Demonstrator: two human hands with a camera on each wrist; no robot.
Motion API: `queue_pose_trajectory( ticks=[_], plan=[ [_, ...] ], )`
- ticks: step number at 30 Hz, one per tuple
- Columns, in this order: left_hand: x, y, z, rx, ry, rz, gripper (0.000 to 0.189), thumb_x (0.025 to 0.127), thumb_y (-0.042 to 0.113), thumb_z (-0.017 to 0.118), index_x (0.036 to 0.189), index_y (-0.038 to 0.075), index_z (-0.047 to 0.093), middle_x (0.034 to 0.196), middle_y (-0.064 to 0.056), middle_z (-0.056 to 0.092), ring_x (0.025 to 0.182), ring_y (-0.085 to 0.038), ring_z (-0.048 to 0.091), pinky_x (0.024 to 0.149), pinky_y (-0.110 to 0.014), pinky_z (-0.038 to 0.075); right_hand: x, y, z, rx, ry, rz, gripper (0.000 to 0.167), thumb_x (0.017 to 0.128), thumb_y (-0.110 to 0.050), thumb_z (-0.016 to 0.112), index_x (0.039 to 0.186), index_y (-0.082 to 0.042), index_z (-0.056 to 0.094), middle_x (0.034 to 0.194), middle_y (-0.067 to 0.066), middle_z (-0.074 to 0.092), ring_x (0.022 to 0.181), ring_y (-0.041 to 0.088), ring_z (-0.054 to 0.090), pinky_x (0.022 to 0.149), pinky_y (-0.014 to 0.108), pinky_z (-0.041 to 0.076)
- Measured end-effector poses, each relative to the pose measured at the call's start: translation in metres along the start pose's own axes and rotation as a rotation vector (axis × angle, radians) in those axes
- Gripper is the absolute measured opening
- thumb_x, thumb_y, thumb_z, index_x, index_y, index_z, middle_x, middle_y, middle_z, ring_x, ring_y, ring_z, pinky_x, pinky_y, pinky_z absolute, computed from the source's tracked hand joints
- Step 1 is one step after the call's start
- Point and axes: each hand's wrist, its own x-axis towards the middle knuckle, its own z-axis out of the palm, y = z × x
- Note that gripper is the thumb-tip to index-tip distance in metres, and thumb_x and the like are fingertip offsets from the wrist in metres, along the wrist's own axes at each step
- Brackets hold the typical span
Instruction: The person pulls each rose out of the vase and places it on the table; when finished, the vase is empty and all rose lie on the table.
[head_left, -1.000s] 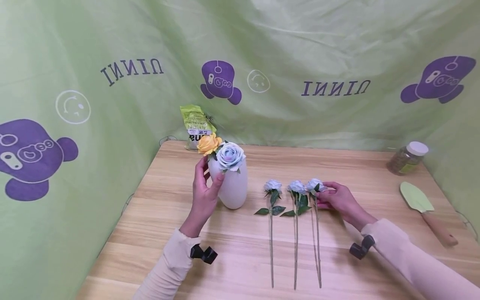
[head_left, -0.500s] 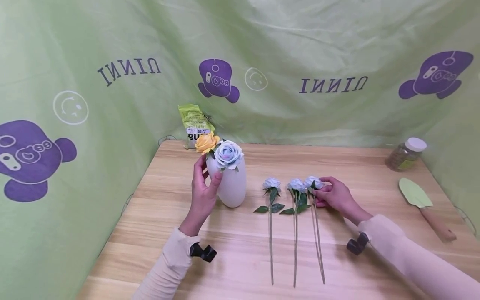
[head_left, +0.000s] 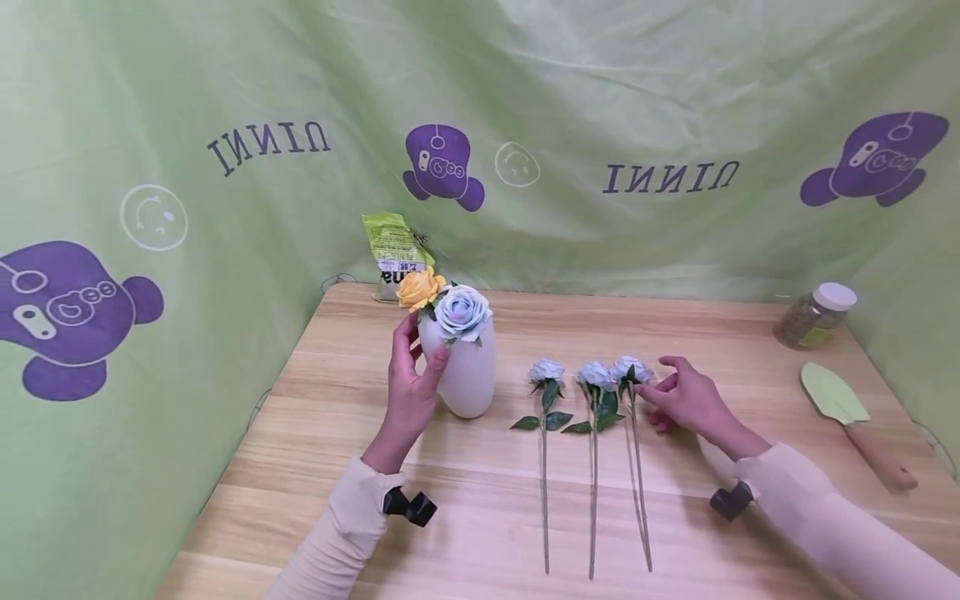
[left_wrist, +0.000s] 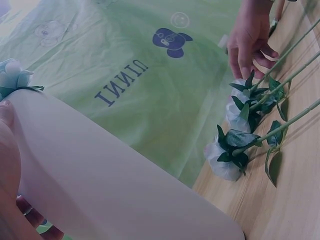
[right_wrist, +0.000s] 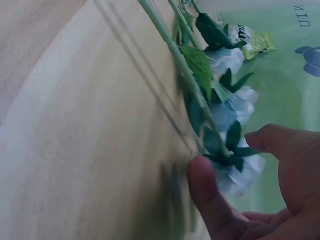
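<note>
In the head view my left hand (head_left: 414, 382) holds a white vase (head_left: 468, 379) by its upper left side, fingers behind and thumb in front. A yellow rose (head_left: 420, 289) and a light blue rose (head_left: 462, 313) stick out of the vase's mouth. Three more pale blue roses lie side by side on the table: a left rose (head_left: 546, 372), a middle rose (head_left: 597, 375) and a right rose (head_left: 631, 369). Just right of that last bloom is my right hand (head_left: 686, 398), thumb and fingers parted. The right wrist view shows its thumb (right_wrist: 204, 182) close beside the bloom; contact is unclear.
At the back left stands a green and white bag (head_left: 393, 242) behind the vase. A lidded jar (head_left: 816, 317) sits at the back right of the wooden table (head_left: 480, 517). Nearer lies a green trowel (head_left: 834, 395) with a wooden handle. Green printed cloth (head_left: 637, 233) hangs around the table.
My right hand has let go of the right rose and drawn slightly to the right. That rose's stem end has swung a little rightward. My left hand stays on the vase.
</note>
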Motion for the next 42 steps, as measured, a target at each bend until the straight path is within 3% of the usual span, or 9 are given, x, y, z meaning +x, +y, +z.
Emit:
queue_pose_trajectory(
  ticks=[3,7,14,20,22,28,33,37,42],
  plan=[
    [0.000,0.000,0.000,0.002,0.004,0.009,0.064,0.098,0.024,0.056,0.154,0.014,0.027,0.150,-0.012,0.038,0.137,-0.031,0.042,0.113,-0.056,0.037,-0.003,-0.001,-0.008,-0.021,0.045,-0.029,0.073,0.095,-0.030,0.067,0.145,0.011,0.034,0.111,0.029,0.066,0.068,0.019,0.071,0.062,0.032,0.059],
    [0.000,0.001,0.000,0.003,0.000,0.005,0.065,0.098,0.025,0.056,0.154,0.014,0.026,0.150,-0.012,0.037,0.138,-0.032,0.041,0.114,-0.056,0.038,-0.006,-0.001,-0.018,0.003,0.165,-0.099,0.056,0.097,-0.025,0.065,0.136,0.010,0.048,0.112,0.030,0.066,0.074,0.018,0.072,0.060,0.031,0.060],
    [0.000,0.001,0.001,0.012,0.000,0.017,0.065,0.097,0.023,0.057,0.154,0.011,0.027,0.149,-0.014,0.039,0.139,-0.033,0.040,0.115,-0.057,0.036,-0.008,-0.013,-0.031,0.079,0.342,-0.214,0.036,0.097,-0.015,0.062,0.123,0.009,0.059,0.102,0.026,0.069,0.068,-0.010,0.063,0.060,0.026,0.059],
    [0.000,0.001,0.001,0.015,0.000,0.020,0.066,0.097,0.024,0.057,0.154,0.012,0.026,0.149,-0.014,0.038,0.138,-0.030,0.040,0.115,-0.056,0.036,-0.004,-0.046,-0.036,0.213,0.380,-0.288,0.031,0.098,-0.015,0.062,0.121,0.006,0.061,0.089,-0.016,0.067,0.072,-0.010,0.065,0.063,0.017,0.057],
    [0.000,0.002,0.002,0.012,0.002,0.020,0.066,0.097,0.025,0.056,0.154,0.012,0.026,0.149,-0.014,0.038,0.138,-0.030,0.040,0.114,-0.057,0.037,-0.002,-0.062,-0.037,0.282,0.385,-0.319,0.029,0.098,-0.014,0.063,0.120,0.005,0.061,0.088,-0.022,0.066,0.072,-0.007,0.067,0.065,0.017,0.058],
    [0.000,0.001,0.002,0.009,0.006,0.011,0.066,0.097,0.025,0.056,0.155,0.012,0.026,0.149,-0.014,0.039,0.137,-0.031,0.041,0.112,-0.057,0.038,0.004,-0.111,-0.031,0.433,0.405,-0.422,0.023,0.095,-0.012,0.066,0.114,0.000,0.066,0.088,-0.016,0.070,0.071,0.001,0.070,0.067,0.019,0.059],
    [-0.001,-0.001,0.000,0.012,0.018,0.008,0.066,0.098,0.027,0.055,0.155,0.012,0.026,0.149,-0.013,0.038,0.137,-0.031,0.040,0.113,-0.058,0.036,0.009,-0.149,-0.018,0.498,0.364,-0.529,0.023,0.093,-0.008,0.067,0.113,0.005,0.065,0.091,-0.010,0.069,0.076,0.003,0.069,0.070,0.021,0.059],
    [-0.001,-0.003,0.000,0.011,0.021,0.019,0.065,0.098,0.029,0.056,0.154,0.013,0.027,0.149,-0.012,0.039,0.137,-0.029,0.040,0.113,-0.056,0.037,0.010,-0.172,-0.010,0.504,0.313,-0.639,0.025,0.091,-0.004,0.069,0.113,0.007,0.065,0.096,-0.005,0.069,0.086,0.004,0.068,0.074,0.021,0.060],
    [0.000,-0.004,0.000,0.021,0.006,0.036,0.065,0.098,0.031,0.058,0.153,0.013,0.028,0.150,-0.011,0.038,0.138,-0.029,0.041,0.113,-0.057,0.038,0.008,-0.194,0.003,0.476,0.254,-0.760,0.029,0.088,0.001,0.071,0.116,0.006,0.064,0.107,0.016,0.070,0.099,0.007,0.068,0.083,0.020,0.058]
  ],
)
